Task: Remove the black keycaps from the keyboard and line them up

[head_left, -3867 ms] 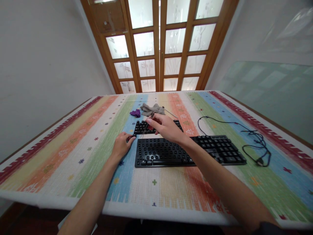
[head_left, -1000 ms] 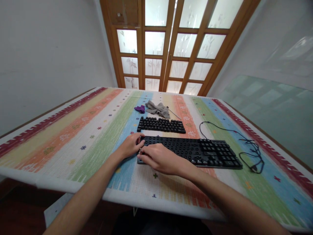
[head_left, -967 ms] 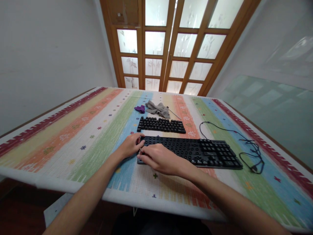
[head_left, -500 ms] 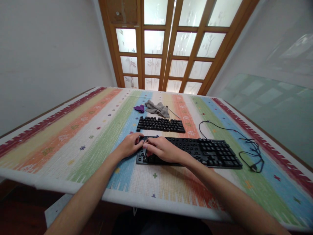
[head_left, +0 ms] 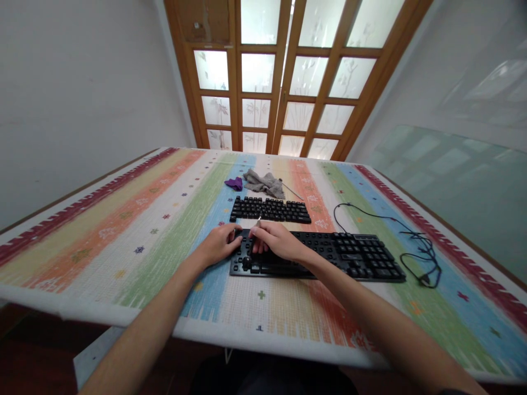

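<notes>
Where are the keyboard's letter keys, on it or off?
Mostly off: bare switches show on the keyboard, and rows of keys lie beyond it.

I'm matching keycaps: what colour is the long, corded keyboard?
The long, corded plastic keyboard is black: head view.

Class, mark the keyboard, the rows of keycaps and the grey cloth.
Keyboard [head_left: 336,249]: head view, on its top face.
Rows of keycaps [head_left: 272,209]: head view, mid-block.
Grey cloth [head_left: 265,184]: head view, crumpled middle.

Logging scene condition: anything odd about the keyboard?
Yes: much of the keyboard's left and middle shows bare key stems, while loose keycaps lie in rows behind it. Near its front left corner, one dark piece looks raised; too small to identify.
</notes>
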### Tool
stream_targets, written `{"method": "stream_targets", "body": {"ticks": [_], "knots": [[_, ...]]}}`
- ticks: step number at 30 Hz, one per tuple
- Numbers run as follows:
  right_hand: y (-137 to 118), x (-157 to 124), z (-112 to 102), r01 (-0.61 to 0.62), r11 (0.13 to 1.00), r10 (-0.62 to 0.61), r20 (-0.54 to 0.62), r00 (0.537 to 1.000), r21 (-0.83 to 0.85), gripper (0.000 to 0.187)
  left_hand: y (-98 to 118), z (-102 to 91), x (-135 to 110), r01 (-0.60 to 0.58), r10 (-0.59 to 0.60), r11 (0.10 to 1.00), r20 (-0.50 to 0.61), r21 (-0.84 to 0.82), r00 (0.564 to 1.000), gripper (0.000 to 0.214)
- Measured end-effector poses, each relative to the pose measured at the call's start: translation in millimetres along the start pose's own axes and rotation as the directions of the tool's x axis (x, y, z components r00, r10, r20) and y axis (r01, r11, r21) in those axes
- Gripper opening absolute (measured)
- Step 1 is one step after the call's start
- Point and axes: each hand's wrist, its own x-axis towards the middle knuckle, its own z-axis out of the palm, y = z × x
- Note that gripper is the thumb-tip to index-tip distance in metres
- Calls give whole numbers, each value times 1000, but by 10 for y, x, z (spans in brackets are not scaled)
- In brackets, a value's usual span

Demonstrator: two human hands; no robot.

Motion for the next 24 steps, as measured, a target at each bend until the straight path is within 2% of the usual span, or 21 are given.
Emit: {"method": "stream_targets", "body": {"ticks": [5,7,9,13,19,24], "knots": [[28,-76,-105,60,997,-55,-99,994,57,25,36,-66,3,29,-50,978,-94,-208,994,30],[9,-109,-135,100,994,-92,-132,987,55,27,69,-98,-6,30,-52,944,-57,-329,997,35],[-15,-134,-153,142,988,-132,-157,979,59,29,102,-114,-21,35,-27,903,24,-428,999,39],[-54,-168,-160,214,974,-196,-190,962,76,32,138,-80,-48,62,22,828,144,-558,989,49],[-25,-202,-141,215,973,-199,-168,966,82,34,130,-1,-58,111,-32,746,131,-656,991,41],[38,-214,-153,208,975,-194,-151,969,83,34,104,4,-54,167,-55,673,177,-721,983,41]]}}
